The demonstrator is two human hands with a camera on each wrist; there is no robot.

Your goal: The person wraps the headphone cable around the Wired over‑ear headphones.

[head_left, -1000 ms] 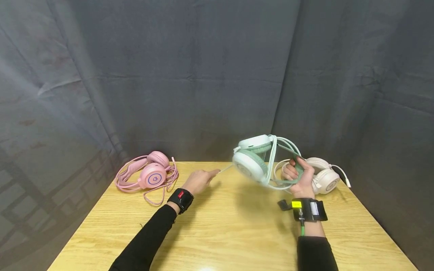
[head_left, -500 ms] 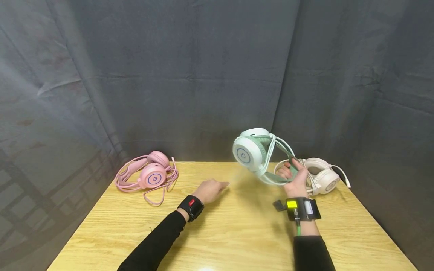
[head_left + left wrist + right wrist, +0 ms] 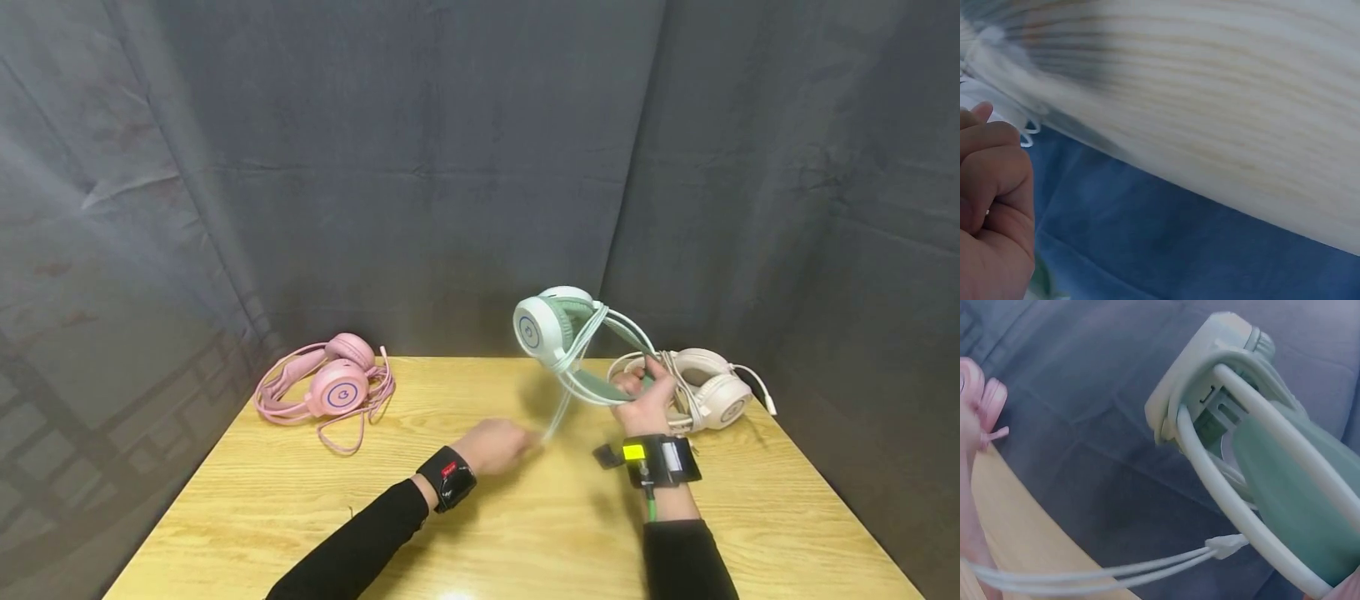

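From the head view, we see our right hand (image 3: 643,398) gripping the band of the mint-green and white over-ear headset (image 3: 551,327), held up above the right side of the light wooden desk (image 3: 525,533). Our left hand (image 3: 495,446), near the middle, pinches its pale cable (image 3: 553,417). A pink headset (image 3: 333,385) lies far left, a cream headset (image 3: 712,392) far right.

In the left wrist view, fingers (image 3: 994,169) are curled.

The right wrist view shows the headset's earcup (image 3: 1210,369) close up.

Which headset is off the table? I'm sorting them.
The green headset: the right hand holds it up by its band. The pink one and the cream one lie on the table.
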